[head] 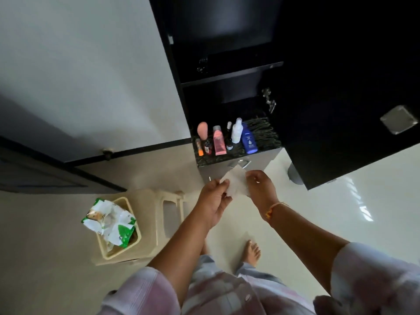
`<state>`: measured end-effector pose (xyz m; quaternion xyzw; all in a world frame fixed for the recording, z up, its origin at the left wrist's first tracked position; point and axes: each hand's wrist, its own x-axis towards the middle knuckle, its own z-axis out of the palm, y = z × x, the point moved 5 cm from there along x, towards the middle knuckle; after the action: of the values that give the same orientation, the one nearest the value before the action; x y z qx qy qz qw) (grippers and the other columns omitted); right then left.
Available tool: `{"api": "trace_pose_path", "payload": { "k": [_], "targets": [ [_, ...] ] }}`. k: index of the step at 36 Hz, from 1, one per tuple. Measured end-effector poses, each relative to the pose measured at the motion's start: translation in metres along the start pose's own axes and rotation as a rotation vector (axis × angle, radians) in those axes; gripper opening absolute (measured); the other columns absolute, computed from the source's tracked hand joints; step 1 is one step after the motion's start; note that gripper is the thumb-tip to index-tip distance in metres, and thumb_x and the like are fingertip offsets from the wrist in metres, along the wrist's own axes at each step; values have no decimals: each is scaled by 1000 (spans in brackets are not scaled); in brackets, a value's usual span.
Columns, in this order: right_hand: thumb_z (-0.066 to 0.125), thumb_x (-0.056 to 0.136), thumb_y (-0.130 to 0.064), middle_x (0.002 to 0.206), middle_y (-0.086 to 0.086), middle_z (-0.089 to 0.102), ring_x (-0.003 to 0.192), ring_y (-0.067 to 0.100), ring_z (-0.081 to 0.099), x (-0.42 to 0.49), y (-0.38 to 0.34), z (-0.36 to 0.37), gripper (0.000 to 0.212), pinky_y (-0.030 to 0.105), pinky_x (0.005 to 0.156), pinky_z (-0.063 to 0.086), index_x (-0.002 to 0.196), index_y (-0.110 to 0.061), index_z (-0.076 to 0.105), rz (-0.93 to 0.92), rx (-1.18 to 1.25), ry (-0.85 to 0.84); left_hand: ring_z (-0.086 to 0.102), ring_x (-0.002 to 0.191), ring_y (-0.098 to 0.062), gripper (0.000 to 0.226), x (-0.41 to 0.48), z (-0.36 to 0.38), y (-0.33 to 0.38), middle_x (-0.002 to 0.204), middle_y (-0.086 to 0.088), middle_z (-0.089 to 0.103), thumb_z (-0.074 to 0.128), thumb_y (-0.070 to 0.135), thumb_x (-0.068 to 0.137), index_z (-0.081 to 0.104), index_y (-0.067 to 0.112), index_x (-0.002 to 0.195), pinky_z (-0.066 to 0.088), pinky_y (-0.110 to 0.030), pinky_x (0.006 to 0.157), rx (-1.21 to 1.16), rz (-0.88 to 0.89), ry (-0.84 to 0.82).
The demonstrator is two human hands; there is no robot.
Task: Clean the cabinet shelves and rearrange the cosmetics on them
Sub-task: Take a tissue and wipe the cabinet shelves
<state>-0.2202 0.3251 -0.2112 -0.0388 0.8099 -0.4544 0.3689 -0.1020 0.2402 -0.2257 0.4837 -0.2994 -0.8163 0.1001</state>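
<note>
Down and to the left of the left hand (213, 196), a beige plastic stool (156, 214) carries a small beige basket (120, 246) with a crumpled green-and-white wipe pack (109, 226) on top. To the right of the right hand (261, 185), the open black cabinet door (352, 110) juts out over the floor. Both hands pinch a thin white wipe (235, 183) by its side edges, spread between them in front of a drawer handle (241, 163).

Just beyond the hands, the cabinet's (227, 26) lowest shelf (266, 135) holds a row of cosmetics: orange stick (199, 147), small dark bottle (207, 147), pink tube (219, 140), white spray bottle (236, 130), blue bottle (248, 139). The blue bottle bears a white drop mark. The lettering on it and on the pack is too blurred to read.
</note>
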Motion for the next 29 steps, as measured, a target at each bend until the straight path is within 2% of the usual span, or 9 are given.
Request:
{"api": "trace_pose_path", "payload": {
  "k": [2,5,8,10,14,19,22,26,29],
  "targets": [
    [52,96,-39,111,3,65,96,18,62,2,4,-14,24,32,90,54,111,-25,64,34,57,-45,62,68,-10,5,3,18,-3,73,0,66,61,14,94,62,16,89,53,-23,67,56,8,3],
    [51,98,-41,107,-3,64,92,6,59,-2,1,-32,30,7,65,47,119,-22,60,-14,95,-144,64,76,-15,7,11,42,-6,81,-4,68,62,17,94,60,15,87,55,-26,69,128,41,0],
    [49,96,-52,98,-8,67,91,9,61,-3,2,-47,32,18,70,48,103,-27,67,-104,-113,-204,66,78,-16,10,20,64,-10,85,-5,70,64,22,93,61,16,86,56,-27,67,194,59,7],
    [52,95,-47,94,-4,69,90,18,63,4,5,-55,28,28,74,48,96,-24,69,-143,-193,-171,64,71,-15,12,27,75,-12,82,-5,68,65,24,92,59,17,84,55,-25,62,227,72,7],
    [56,96,-38,93,-4,63,89,18,58,20,9,-68,24,28,79,45,99,-19,71,-155,-217,-57,56,65,-20,12,44,90,-18,76,-9,62,71,28,88,63,20,86,51,-32,68,278,69,11],
    [56,95,-35,72,-5,62,72,17,56,48,15,-70,22,24,61,43,79,-25,67,-118,-229,37,51,54,-13,9,71,96,-21,66,-1,61,70,22,88,65,18,82,48,-31,65,314,86,93],
    [61,91,-26,86,-6,68,78,12,63,66,17,-73,8,24,70,53,94,-32,64,-95,-157,109,62,64,-16,8,92,98,-22,72,-2,68,71,22,86,66,16,85,52,-28,65,493,183,155],
    [58,89,-16,94,-5,69,81,16,65,98,3,-81,22,25,74,53,101,-32,65,-179,-286,266,64,91,-17,20,115,102,-17,101,-7,69,68,16,88,64,5,105,45,-11,76,808,400,189],
    [52,91,-11,109,-1,71,95,18,66,131,-15,-82,30,17,82,45,107,-27,72,-275,-425,313,58,116,-21,37,132,108,-20,125,-12,62,62,17,92,58,5,126,41,-21,95,1133,553,143]
  ]
}}
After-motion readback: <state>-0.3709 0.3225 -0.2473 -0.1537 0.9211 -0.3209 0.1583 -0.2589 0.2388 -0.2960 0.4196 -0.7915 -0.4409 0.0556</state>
